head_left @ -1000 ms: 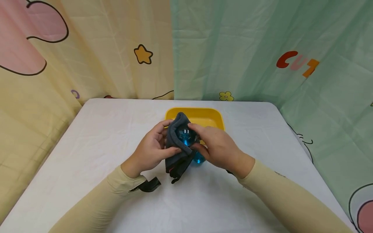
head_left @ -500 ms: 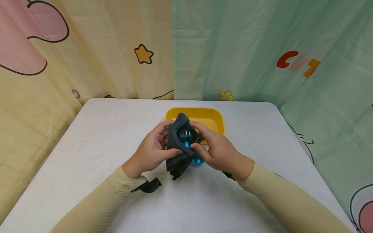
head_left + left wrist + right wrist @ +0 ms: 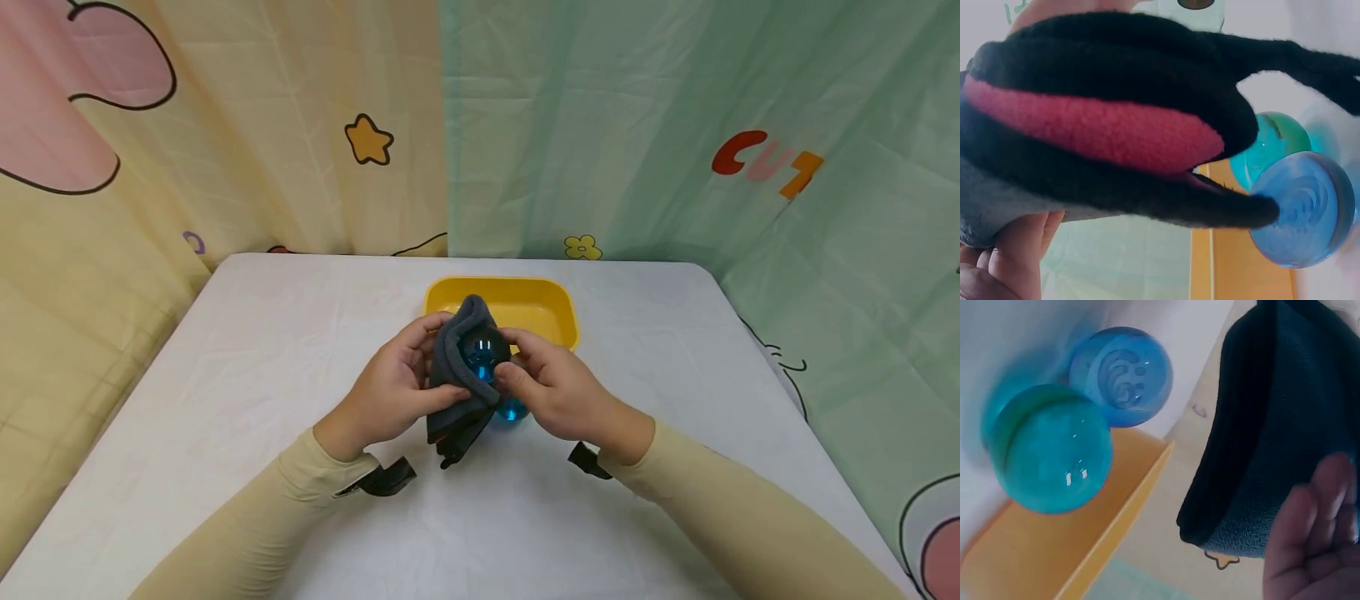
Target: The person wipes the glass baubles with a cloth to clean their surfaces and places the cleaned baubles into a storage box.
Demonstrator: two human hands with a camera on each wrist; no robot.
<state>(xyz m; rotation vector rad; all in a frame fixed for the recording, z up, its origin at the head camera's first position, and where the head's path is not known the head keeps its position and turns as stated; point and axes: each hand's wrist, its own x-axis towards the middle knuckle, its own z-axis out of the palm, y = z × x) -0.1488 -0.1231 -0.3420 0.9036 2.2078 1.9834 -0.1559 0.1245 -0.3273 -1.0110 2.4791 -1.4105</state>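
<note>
The left forearm (image 3: 247,521) slanted in from the near left, the right forearm (image 3: 750,508) from the near right. The left hand (image 3: 390,383) gripped, its thumb nearer than its fingers; just to its right, the right hand (image 3: 566,392) pinched with bent thumb and fingers.

Booth (image 3: 285,183) w/ cartoon curtains (image 3: 585,125), tbl (image 3: 645,333)

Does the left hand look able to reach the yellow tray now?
Probably not directly: the left hand grips the dark grey cloth, which hides part of the yellow tray in the head view. The hand would likely need freeing first.
</note>
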